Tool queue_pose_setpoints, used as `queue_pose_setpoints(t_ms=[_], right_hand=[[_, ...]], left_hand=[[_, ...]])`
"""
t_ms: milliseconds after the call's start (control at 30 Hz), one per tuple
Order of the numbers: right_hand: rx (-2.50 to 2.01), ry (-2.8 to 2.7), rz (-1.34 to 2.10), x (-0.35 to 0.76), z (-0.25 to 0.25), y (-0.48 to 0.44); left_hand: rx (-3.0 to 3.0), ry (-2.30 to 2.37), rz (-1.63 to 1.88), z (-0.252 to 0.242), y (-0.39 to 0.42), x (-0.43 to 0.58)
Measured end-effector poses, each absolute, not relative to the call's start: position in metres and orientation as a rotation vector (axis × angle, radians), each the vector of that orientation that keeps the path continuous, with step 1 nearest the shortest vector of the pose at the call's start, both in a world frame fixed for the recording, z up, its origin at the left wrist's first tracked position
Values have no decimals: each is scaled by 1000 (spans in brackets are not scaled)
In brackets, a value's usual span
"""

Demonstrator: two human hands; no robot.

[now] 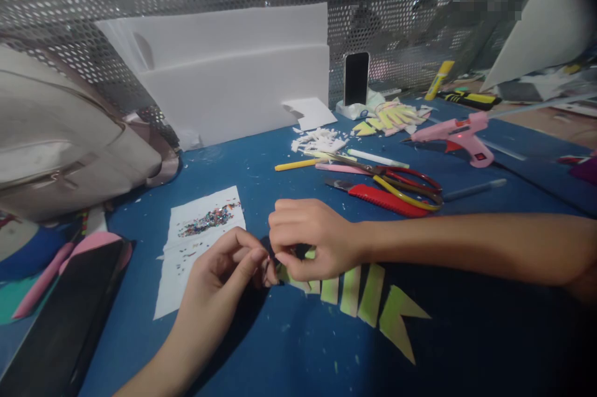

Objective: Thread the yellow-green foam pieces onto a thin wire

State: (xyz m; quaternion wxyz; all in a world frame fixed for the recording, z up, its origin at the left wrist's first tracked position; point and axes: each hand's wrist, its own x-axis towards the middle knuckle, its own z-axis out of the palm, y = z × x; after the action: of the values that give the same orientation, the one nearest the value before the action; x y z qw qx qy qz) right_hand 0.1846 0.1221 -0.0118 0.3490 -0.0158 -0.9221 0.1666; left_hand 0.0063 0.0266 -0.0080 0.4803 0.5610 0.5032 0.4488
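Observation:
My left hand (224, 272) is closed in a pinch, thumb against fingers, beside the head end of a row of light green cut pieces (351, 291). Fingertips of my right hand (317, 238) are also pressed together and almost meet the left ones. Whatever lies between the fingers is too small and hidden to name. The green strips lie apart in a fish-like line, ending in a forked tail piece (398, 321). Part of the row is covered by my right hand. Left of the hands, a white paper sheet (170, 288) carries multicoloured glitter sequins (209, 221).
Beyond my hands lie a red utility knife (385, 199), scissors (410, 180), several markers (298, 164) and white scraps (319, 140). A pink glue gun (452, 132) sits right. A phone (356, 79) and white boards (233, 73) stand behind; a pale bag (69, 142) is left.

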Motion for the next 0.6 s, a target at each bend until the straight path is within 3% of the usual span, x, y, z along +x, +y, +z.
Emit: queue_pose_setpoints(t_ms=[600], right_hand=[[-156,-2318,707,188,-11,123]], left_hand=[[1338,1249,1183,-11,28,4]])
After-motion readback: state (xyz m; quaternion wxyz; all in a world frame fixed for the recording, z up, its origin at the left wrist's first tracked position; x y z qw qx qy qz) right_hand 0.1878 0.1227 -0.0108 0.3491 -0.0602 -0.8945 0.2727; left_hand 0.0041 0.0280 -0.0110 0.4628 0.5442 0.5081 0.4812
